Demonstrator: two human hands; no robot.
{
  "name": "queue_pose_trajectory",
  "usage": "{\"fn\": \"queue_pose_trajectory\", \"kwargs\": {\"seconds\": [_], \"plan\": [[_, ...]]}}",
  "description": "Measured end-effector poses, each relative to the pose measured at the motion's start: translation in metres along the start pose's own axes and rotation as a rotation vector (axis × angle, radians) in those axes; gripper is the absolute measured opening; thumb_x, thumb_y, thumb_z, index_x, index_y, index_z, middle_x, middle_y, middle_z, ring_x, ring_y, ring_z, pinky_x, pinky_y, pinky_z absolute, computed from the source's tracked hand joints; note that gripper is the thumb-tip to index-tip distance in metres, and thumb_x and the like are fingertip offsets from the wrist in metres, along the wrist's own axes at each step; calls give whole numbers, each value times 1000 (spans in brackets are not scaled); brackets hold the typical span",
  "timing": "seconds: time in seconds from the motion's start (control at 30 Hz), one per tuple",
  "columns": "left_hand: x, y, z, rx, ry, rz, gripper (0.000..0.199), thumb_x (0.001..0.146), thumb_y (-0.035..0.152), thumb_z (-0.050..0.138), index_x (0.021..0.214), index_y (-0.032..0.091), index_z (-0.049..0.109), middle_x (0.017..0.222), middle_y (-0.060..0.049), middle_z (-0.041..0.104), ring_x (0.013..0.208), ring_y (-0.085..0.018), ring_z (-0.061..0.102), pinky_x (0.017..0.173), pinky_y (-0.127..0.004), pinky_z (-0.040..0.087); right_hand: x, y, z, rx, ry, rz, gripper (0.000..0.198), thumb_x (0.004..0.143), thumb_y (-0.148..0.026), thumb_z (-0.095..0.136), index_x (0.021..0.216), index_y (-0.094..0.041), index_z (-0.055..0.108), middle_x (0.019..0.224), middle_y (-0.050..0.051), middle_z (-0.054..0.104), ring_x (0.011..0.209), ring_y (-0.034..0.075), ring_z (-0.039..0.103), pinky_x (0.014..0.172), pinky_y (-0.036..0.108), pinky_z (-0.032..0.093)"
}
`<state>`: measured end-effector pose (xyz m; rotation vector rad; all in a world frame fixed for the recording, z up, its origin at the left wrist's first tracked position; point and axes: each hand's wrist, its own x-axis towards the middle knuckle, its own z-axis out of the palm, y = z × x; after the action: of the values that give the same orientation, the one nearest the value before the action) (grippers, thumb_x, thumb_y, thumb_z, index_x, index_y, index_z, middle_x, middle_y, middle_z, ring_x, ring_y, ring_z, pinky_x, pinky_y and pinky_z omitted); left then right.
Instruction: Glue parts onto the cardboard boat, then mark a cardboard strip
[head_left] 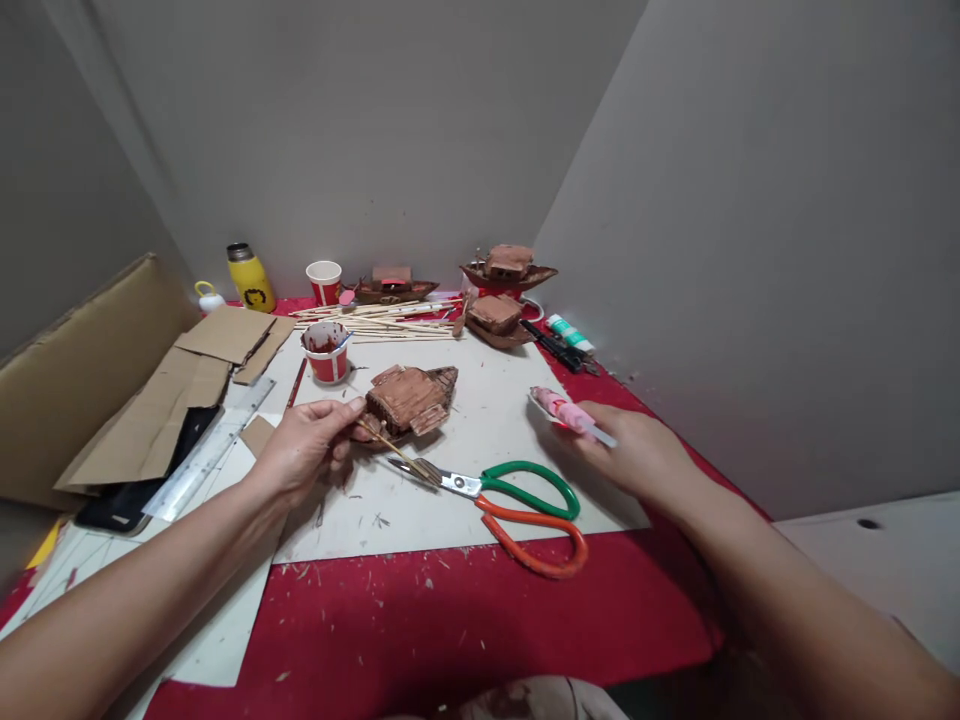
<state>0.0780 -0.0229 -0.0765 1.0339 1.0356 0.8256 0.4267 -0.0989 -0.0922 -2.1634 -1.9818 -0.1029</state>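
Wood in play now, pinching a little oar (426,470) in the grip of the left hand (311,445), beside the nearest model boat (407,402) on the white sheet (337,525), and wrapping the right hand (622,445) round a pink glue gun (564,410)! Steady that oar, keep the left hand clear of the nozzle (533,394). Counting up: four model boats, two paper cups (328,365), one pair of scissors (461,483).

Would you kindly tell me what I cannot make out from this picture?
All in the head view:
- Handle of the pink tool: mostly hidden by the right hand.
- Part of the scissors' blades: behind the flat end of the stick in the left hand.
- Dark flat slab: mostly covered by cardboard.
- Print on the green-and-white tube: too small.
- Pale object: cut off by the bottom edge.
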Motion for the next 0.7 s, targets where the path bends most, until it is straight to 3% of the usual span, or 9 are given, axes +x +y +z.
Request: {"fn": "queue_pose_trajectory", "kwargs": {"seconds": [0.17, 0.4, 0.57, 0.7], "plan": [[-3, 1, -1, 8, 12, -41, 42, 66, 51, 80, 64, 12, 64, 40, 6, 43, 36, -4, 33, 36, -15, 22, 1, 4, 3, -40, -95, 44, 39, 86, -48, 45, 93, -18, 69, 81, 13, 73, 67, 28, 67, 52, 31, 38], [-5, 1, -1, 33, 34, -33, 42, 64, 49, 82, 64, 12, 64, 44, 3, 49, 37, -4, 35, 37, -16, 23, -5, 21, 0, 80, -200, -22, 52, 78, -62, 54, 102, -18, 68, 89, 12, 73, 70, 27, 67, 55, 33, 45], [-7, 3, -5, 61, -26, -59, 40, 66, 50, 80, 65, 12, 66, 41, 5, 43, 38, -4, 34, 39, -16, 23, -17, 34, -21, 182, -66, -11, 52, 78, -64, 56, 105, -21, 68, 97, 12, 74, 68, 27, 68, 55, 37, 50], [-10, 6, -9, 127, -87, -49, 36, 69, 47, 78, 69, 11, 70, 43, 4, 44, 40, -5, 34, 41, -17, 22, -21, 10, -44, 327, 58, -64, 42, 85, -59, 50, 99, -24, 68, 96, 10, 74, 68, 24, 67, 58, 37, 52]]}}
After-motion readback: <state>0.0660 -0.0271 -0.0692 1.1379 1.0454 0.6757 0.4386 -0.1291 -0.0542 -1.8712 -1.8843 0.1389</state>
